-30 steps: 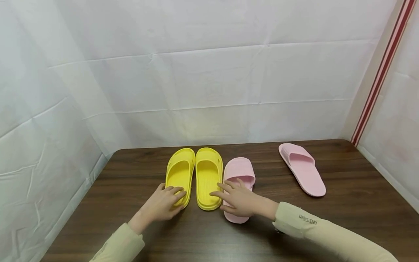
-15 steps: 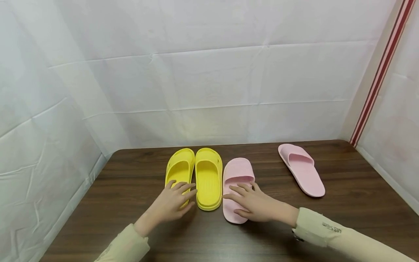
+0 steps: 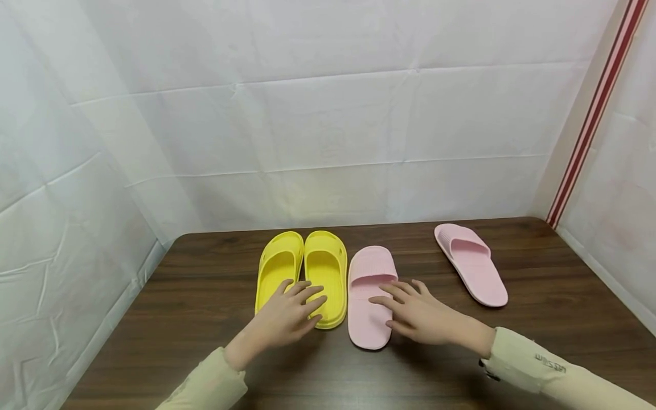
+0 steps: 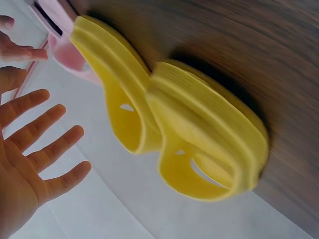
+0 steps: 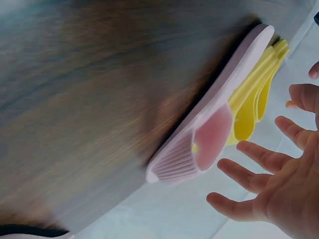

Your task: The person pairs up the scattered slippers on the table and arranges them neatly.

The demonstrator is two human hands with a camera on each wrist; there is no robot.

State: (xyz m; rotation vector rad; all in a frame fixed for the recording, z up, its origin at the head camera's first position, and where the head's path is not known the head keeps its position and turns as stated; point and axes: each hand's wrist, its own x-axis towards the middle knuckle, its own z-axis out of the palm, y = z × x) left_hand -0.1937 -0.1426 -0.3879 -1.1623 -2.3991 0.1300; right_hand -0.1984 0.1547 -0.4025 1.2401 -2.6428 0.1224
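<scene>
Fingers wide and empty, right hand (image 3: 424, 319) hovers at the nearer pink slipper (image 3: 367, 324)'s right edge, toe pointing away; left hand (image 3: 283, 320), likewise, above yellow slippers (image 3: 328, 285).

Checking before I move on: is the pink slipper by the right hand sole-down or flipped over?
Sole-down: in the head view, the pink slipper has its strap and footbed facing up.

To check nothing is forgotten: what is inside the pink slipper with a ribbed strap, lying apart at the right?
Only bare pink insole shows in the pink slipper; its ribbed strap covers much of the front; anything beneath cannot be seen.
</scene>
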